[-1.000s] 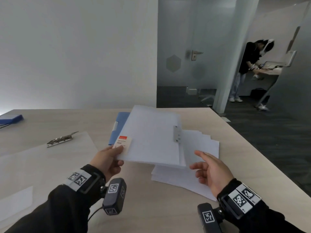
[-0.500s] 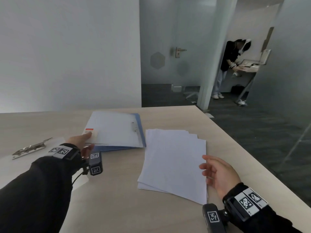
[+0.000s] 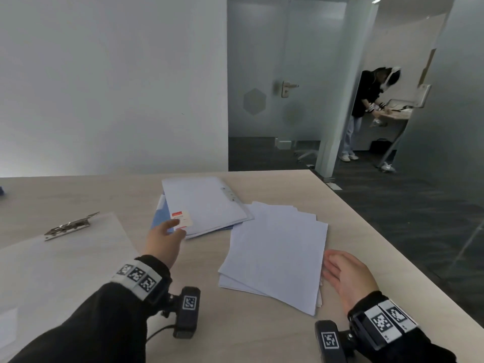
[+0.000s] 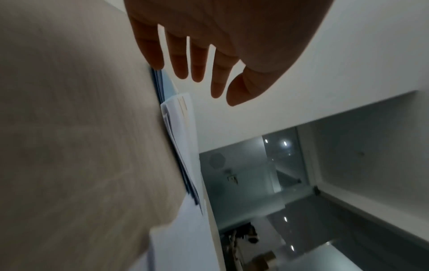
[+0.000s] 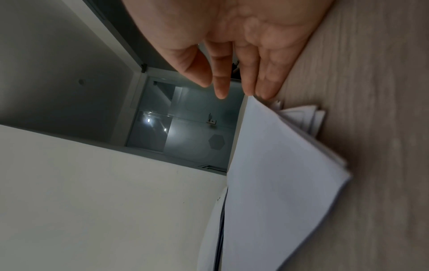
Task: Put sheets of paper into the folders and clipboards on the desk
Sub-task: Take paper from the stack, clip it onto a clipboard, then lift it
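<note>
A blue folder [image 3: 204, 205] with a translucent white cover and a red-and-white label lies on the desk [image 3: 235, 336] at centre back. My left hand [image 3: 167, 238] hovers just before its near corner with straight, spread fingers [image 4: 197, 60], holding nothing. A loose stack of white paper sheets [image 3: 275, 252] lies to the right of the folder. My right hand [image 3: 343, 273] rests open at the stack's right edge, fingertips [image 5: 267, 89] touching the sheets' edge [image 5: 278, 165]. A clear clipboard [image 3: 60, 258] with a metal clip lies at the left.
A blue object [image 3: 2, 191] sits at the desk's far left edge. The desk's right edge runs diagonally past my right hand. A person [image 3: 366, 106] works at another table behind a glass partition at the back right.
The left hand set the folder down on the desk beside the paper stack and let go of it. The right hand moved down to the stack's right edge.
</note>
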Motion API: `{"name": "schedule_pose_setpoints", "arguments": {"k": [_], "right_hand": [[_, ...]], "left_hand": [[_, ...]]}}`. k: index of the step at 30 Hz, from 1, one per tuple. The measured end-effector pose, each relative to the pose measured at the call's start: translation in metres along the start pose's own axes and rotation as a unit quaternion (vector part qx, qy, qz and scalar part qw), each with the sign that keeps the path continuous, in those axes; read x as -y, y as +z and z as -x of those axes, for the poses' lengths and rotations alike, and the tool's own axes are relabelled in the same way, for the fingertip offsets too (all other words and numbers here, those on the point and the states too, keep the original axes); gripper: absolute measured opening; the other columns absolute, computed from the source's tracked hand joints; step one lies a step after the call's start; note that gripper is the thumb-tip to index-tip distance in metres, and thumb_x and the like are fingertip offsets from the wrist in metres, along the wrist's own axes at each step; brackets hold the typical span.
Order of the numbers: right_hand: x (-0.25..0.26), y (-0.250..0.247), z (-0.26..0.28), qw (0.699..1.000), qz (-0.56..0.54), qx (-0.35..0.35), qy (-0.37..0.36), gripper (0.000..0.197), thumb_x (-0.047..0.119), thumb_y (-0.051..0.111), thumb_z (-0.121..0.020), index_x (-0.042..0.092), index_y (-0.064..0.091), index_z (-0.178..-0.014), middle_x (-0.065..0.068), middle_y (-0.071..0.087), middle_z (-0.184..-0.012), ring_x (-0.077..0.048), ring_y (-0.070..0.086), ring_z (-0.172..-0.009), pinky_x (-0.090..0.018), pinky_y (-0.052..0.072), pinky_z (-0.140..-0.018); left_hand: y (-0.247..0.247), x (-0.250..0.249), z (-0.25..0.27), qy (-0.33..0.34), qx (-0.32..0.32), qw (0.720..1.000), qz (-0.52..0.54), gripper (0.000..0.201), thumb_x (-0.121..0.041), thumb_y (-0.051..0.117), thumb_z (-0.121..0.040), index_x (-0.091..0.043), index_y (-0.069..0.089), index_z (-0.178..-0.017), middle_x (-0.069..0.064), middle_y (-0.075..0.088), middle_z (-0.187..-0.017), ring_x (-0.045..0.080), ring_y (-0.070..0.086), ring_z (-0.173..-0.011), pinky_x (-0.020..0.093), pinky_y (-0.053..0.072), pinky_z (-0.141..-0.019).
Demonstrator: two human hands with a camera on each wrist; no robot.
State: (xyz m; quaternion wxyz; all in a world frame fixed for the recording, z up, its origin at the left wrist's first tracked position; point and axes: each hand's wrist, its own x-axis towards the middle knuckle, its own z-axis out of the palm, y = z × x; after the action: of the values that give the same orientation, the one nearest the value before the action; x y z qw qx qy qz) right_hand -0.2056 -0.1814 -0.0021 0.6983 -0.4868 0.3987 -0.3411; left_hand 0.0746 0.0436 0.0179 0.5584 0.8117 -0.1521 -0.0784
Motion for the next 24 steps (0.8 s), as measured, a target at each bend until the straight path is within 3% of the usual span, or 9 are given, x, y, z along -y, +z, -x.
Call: {"name": "schedule_pose_setpoints", "arguments": {"k": [4, 7, 10, 12, 14, 17, 20, 22, 24], "right_hand": [[0.002, -0.005, 0.003, 1.000, -0.010, 0.012, 0.023, 0.019, -0.002, 0.044, -0.094, 0.006, 0.061, -0.097, -0.012, 0.067, -0.103, -0.020, 0.062, -0.102, -0.036, 0.045, -0.098], [0.006, -0.009, 0.002, 0.999, -0.017, 0.016, 0.038, 0.016, 0.000, 0.046, -0.094, 0.003, 0.060, -0.101, -0.014, 0.066, -0.105, -0.022, 0.061, -0.104, -0.039, 0.046, -0.100], [0.010, -0.009, 0.002, 0.998, -0.016, 0.017, 0.055, 0.012, 0.004, 0.048, -0.095, 0.007, 0.060, -0.097, -0.010, 0.065, -0.106, -0.024, 0.060, -0.107, -0.043, 0.043, -0.106], [0.012, -0.009, 0.001, 0.997, -0.020, 0.013, 0.072, 0.011, 0.008, 0.050, -0.094, 0.006, 0.059, -0.100, -0.015, 0.061, -0.117, -0.029, 0.056, -0.118, -0.043, 0.043, -0.106], [0.014, -0.008, 0.000, 0.996, -0.029, 0.008, 0.083, 0.020, 0.011, 0.050, -0.095, 0.006, 0.055, -0.113, -0.019, 0.056, -0.131, -0.032, 0.052, -0.125, -0.045, 0.044, -0.105], [0.016, -0.010, 0.000, 0.994, -0.037, 0.004, 0.100, 0.030, 0.014, 0.049, -0.094, 0.006, 0.053, -0.123, -0.017, 0.060, -0.124, -0.030, 0.059, -0.110, -0.044, 0.046, -0.098], [0.018, -0.013, 0.000, 0.994, -0.037, -0.005, 0.107, 0.024, 0.011, 0.048, -0.093, 0.005, 0.055, -0.115, -0.012, 0.067, -0.102, -0.026, 0.065, -0.090, -0.041, 0.051, -0.082], [0.020, -0.013, 0.002, 0.993, -0.027, -0.006, 0.112, 0.021, 0.010, 0.047, -0.092, 0.004, 0.058, -0.109, -0.014, 0.070, -0.100, -0.028, 0.067, -0.087, -0.039, 0.054, -0.072], [0.021, -0.013, 0.002, 0.993, 0.002, -0.001, 0.116, 0.019, 0.011, 0.049, -0.090, 0.003, 0.062, -0.103, -0.016, 0.073, -0.099, -0.031, 0.068, -0.087, -0.040, 0.055, -0.074]], "left_hand": [[0.022, -0.009, 0.031, 0.031, 0.073, 0.994, -0.075, 0.034, -0.021, 0.059, -0.088, -0.023, 0.062, -0.121, 0.006, 0.060, -0.126, 0.023, 0.054, -0.117, 0.035, 0.041, -0.099], [0.040, -0.015, 0.046, 0.034, 0.160, 0.975, -0.149, 0.038, -0.027, 0.059, -0.088, -0.027, 0.058, -0.126, 0.002, 0.059, -0.131, 0.015, 0.053, -0.112, 0.029, 0.041, -0.094], [0.056, -0.023, 0.055, 0.022, 0.217, 0.958, -0.184, 0.052, -0.031, 0.059, -0.089, -0.025, 0.046, -0.139, 0.003, 0.052, -0.140, 0.018, 0.052, -0.117, 0.026, 0.042, -0.095], [0.063, -0.026, 0.056, 0.011, 0.249, 0.941, -0.230, 0.060, -0.037, 0.057, -0.089, -0.024, 0.038, -0.145, 0.004, 0.046, -0.147, 0.021, 0.049, -0.126, 0.029, 0.041, -0.102], [0.071, -0.027, 0.057, 0.012, 0.277, 0.917, -0.287, 0.065, -0.044, 0.053, -0.089, -0.024, 0.033, -0.147, 0.003, 0.039, -0.152, 0.023, 0.040, -0.137, 0.032, 0.031, -0.113], [0.082, -0.032, 0.066, 0.037, 0.312, 0.880, -0.356, 0.060, -0.043, 0.048, -0.092, -0.019, 0.036, -0.146, 0.005, 0.032, -0.155, 0.027, 0.029, -0.142, 0.036, 0.024, -0.116], [0.088, -0.035, 0.073, 0.052, 0.324, 0.867, -0.374, 0.063, -0.040, 0.048, -0.094, -0.018, 0.030, -0.150, 0.006, 0.020, -0.160, 0.029, 0.015, -0.148, 0.041, 0.014, -0.120], [0.088, -0.035, 0.075, 0.061, 0.327, 0.865, -0.375, 0.063, -0.038, 0.048, -0.095, -0.020, 0.026, -0.151, 0.003, 0.017, -0.161, 0.027, 0.012, -0.149, 0.041, 0.010, -0.121], [0.089, -0.034, 0.079, 0.074, 0.342, 0.857, -0.379, 0.064, -0.040, 0.047, -0.095, -0.025, 0.022, -0.152, -0.001, 0.015, -0.162, 0.025, 0.009, -0.149, 0.041, 0.005, -0.121]]}}
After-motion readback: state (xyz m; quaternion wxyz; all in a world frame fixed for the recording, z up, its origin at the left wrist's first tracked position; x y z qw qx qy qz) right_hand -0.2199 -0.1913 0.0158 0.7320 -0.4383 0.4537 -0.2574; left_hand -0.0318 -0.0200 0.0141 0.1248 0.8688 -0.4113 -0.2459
